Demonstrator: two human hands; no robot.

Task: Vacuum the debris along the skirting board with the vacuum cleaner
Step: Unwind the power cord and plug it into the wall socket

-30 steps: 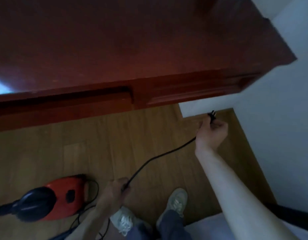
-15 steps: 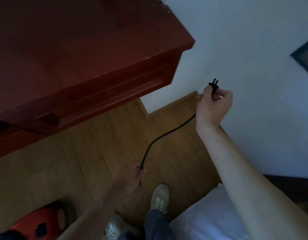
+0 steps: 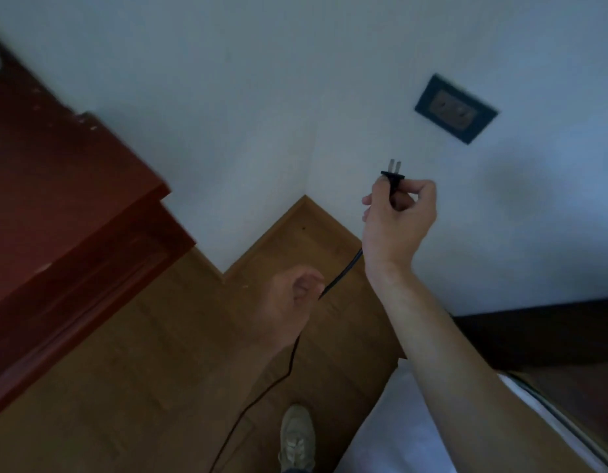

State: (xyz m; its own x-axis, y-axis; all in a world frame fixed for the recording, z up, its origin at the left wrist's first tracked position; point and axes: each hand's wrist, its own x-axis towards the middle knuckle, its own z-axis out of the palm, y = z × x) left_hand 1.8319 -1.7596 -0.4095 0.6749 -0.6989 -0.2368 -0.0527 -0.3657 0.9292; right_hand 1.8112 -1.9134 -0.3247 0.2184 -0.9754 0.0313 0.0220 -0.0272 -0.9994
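Head view, dim light, slightly blurred.

Right hand (image 3: 398,220): raised in front of the white wall (image 3: 227,97), arm stretched out. Thumb and forefinger are curled and pinch the body of the black plug (image 3: 393,177). The other fingers are folded into the palm. The plug stands just above the knuckles with its two prongs pointing up, clear of the wall.

Wall socket (image 3: 456,109): a dark plate, up and to the right of the plug, apart from it.

Cord (image 3: 343,273): black. It drops from the right hand behind the wrist and slants down-left into the left hand (image 3: 292,302).

Left hand: lower than the right and close to it. Its fingers are loosely curled around the cord, which enters at the fingertips. The cord leaves under the heel of the hand, sags to the wooden floor (image 3: 159,387) and trails away towards the person's feet.

Skirting board (image 3: 333,218): a wooden strip along the foot of the wall, meeting at the floor's inner corner, just left of and below the right hand. I can't tell any debris apart on it.

Surroundings: red-brown wooden cabinet (image 3: 73,216) along the floor's left edge. One pale shoe (image 3: 297,438) near the trailing cord. White bedding (image 3: 398,435) under the right forearm.
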